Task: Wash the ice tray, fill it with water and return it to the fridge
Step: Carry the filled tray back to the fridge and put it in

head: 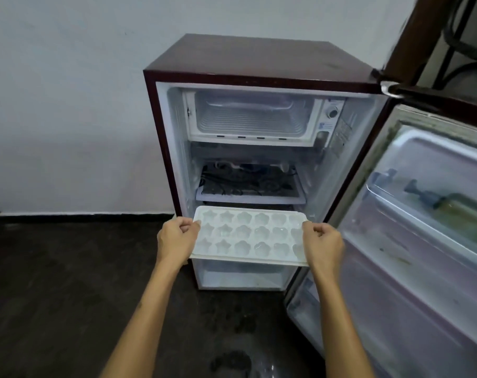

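A white ice tray (249, 236) with star- and flower-shaped cells hangs level in the air in front of a small maroon fridge (248, 66). My left hand (176, 237) grips the tray's left end and my right hand (323, 241) grips its right end. Water glints in the cells. The fridge door (411, 214) stands wide open to the right. Inside at the top is the freezer compartment (249, 115), which holds nothing I can see.
A shelf (248, 199) in the middle of the fridge carries dark cables. A bottle (450, 205) lies in the door rack. The dark floor (68, 282) has wet patches near my feet. A pale wall stands behind, and a dark metal rack (455, 45) is at the upper right.
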Motion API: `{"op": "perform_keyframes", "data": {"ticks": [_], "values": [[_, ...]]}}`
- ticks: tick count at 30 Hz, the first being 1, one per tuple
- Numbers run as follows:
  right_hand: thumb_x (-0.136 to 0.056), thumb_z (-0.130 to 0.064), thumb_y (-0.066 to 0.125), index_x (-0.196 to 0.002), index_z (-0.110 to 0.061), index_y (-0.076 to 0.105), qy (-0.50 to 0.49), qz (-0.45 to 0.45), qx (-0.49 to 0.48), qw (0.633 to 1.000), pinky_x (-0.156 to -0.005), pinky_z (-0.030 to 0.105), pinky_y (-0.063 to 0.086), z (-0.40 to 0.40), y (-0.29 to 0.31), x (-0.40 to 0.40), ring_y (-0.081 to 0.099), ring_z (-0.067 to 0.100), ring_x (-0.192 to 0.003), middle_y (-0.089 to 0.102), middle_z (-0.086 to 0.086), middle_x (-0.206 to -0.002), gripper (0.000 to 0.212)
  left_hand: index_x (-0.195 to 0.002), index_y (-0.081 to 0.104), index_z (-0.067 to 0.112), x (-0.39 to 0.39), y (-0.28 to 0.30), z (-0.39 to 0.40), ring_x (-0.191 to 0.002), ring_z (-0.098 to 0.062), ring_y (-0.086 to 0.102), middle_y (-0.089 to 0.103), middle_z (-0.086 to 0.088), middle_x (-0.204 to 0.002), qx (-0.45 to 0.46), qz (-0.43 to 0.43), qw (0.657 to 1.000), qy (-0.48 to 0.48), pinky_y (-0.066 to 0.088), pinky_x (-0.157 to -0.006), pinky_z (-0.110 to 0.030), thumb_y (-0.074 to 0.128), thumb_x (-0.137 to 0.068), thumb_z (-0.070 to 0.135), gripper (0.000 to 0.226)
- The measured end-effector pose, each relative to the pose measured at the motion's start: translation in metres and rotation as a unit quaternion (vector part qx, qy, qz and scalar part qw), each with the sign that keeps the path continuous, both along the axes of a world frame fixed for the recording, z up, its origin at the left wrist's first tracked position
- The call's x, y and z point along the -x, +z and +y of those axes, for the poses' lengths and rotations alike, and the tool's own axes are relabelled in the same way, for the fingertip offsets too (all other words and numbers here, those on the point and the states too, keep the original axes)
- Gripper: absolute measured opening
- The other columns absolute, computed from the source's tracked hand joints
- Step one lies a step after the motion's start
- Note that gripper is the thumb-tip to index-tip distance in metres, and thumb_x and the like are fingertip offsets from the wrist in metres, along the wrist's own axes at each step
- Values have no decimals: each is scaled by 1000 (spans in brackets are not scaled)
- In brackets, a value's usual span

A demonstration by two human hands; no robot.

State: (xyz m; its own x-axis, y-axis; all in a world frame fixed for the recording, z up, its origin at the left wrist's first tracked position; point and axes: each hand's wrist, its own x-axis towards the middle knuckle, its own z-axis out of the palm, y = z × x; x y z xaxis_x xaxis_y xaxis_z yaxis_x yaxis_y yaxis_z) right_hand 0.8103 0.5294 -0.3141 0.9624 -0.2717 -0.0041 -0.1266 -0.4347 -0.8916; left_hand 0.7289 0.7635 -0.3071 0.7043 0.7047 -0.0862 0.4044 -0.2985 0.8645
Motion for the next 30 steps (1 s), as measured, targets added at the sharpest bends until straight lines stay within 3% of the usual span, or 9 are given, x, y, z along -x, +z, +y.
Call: {"op": "perform_keyframes", "data": {"ticks": [5,11,15,20,23,27,29,30], "values": [[-86,-31,58,-85,-11,68,22,-9,-3,1000,-75,38,53,12,-3,-40,62,23,-78,65,-1,-77,22,-107,67,10,-31,-1,12,-84,-13,59,67,-1,-91,-29,-4,1000,2,41,-63,-21,61,-89,24,24],[-88,-25,58,-85,-12,64,36,-27,-1,999,-59,26,39,21,7,-92,54,9,-70,59,-7,-75,15,-112,67,11,-80,0,23,-86,-11,60,68,1,-95,-49,-22,999,-10,39,-60,-14,60,-90,23,26],[-86,-26,58,-87,-13,66,55,-44,-10,997,-65,30,42,29,14,-132,58,13,-73,63,-4,-77,15,-114,66,11,-120,9,35,-89,-10,57,68,-2,-101,-77,-41,996,-12,39,-65,-15,59,-91,22,26],[-85,-20,61,-88,-9,70,69,-100,-18,992,-70,31,45,42,27,-187,59,18,-72,64,-4,-71,15,-104,70,11,-170,27,51,-78,-8,56,63,7,-83,-143,-62,987,-27,38,-71,-22,56,-92,21,21],[-85,-15,62,-93,-13,68,83,-149,-22,985,-74,30,44,51,39,-214,58,20,-78,62,-3,-76,10,-105,70,9,-200,35,67,-82,-10,56,65,4,-88,-179,-69,980,-50,38,-71,-21,54,-94,21,23],[-87,-15,53,-94,-11,69,111,-191,7,975,-62,25,39,62,47,-251,52,20,-74,60,4,-81,18,-87,71,10,-243,40,87,-80,-19,59,67,-5,-84,-227,-48,971,-64,38,-65,-22,53,-92,19,21],[-86,-21,50,-91,-11,69,125,-193,33,973,-56,14,39,69,48,-271,51,18,-69,61,7,-79,21,-80,70,10,-265,44,95,-76,-21,59,65,-5,-78,-242,-32,967,-71,37,-63,-22,54,-90,20,21],[-88,-20,53,-93,-10,69,130,-190,48,972,-58,17,39,72,47,-282,55,23,-74,63,10,-82,20,-80,70,10,-277,47,100,-77,-22,61,66,-5,-78,-246,-25,966,-74,38,-63,-22,55,-90,21,21]]}}
